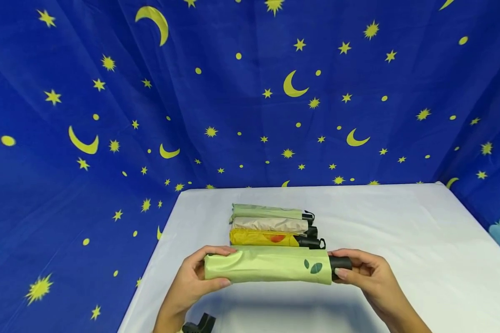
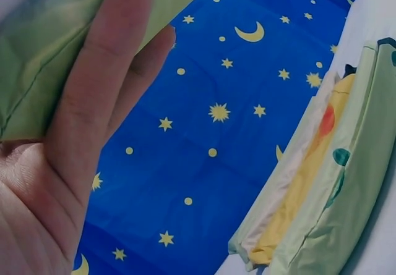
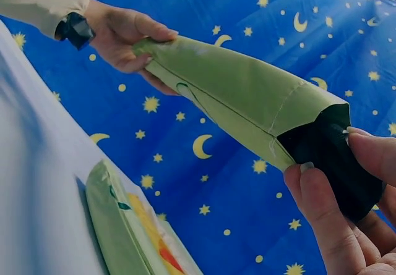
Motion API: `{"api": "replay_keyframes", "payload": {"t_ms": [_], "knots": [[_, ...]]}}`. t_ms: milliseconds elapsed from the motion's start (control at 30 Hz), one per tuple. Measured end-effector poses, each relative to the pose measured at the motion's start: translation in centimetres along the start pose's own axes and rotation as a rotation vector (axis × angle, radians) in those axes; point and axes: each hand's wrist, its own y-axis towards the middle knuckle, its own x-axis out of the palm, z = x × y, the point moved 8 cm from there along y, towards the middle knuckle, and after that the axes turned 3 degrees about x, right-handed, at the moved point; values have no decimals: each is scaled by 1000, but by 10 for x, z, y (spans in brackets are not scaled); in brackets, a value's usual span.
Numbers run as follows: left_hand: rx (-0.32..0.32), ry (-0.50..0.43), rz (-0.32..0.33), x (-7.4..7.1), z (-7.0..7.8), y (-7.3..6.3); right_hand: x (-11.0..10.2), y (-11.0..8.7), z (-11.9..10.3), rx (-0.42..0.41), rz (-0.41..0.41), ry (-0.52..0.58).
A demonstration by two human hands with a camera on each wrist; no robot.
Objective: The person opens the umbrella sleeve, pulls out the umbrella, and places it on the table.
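Head: left grip (image 1: 190, 278), right grip (image 1: 373, 275) pinch green umbrella (image 1: 271, 266) by ends; table (image 1: 421, 231) extends rightward.

The head view looks forward and down from above and behind the fingers (image 1: 214, 250), far enough back to take in both hands, the white bench (image 1: 408, 222) below and the starry cloth (image 1: 241, 106) beyond. The left wrist view sits right up against the fingers of the left hand (image 1: 190, 277) and faces past them to the cloth, the bench tipped steeply. The right wrist view, close by the right hand (image 1: 371, 274), faces along the held umbrella (image 1: 271, 266) toward the left hand's fingers, farther off. All three share that umbrella and, away from the fingers, the umbrella row (image 1: 268, 225).
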Motion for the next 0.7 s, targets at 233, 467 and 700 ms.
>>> {"api": "replay_keyframes", "payload": {"t_ms": [233,467,700], "knots": [[-4,-2,7,-1,-2,-1,-1,-3,1,8,14,18],[-12,11,30,-3,-4,-5,-2,-6,7,22,14,45],[-20,48,74,-11,-1,-10,-9,-11,10,65,4,97]]}}
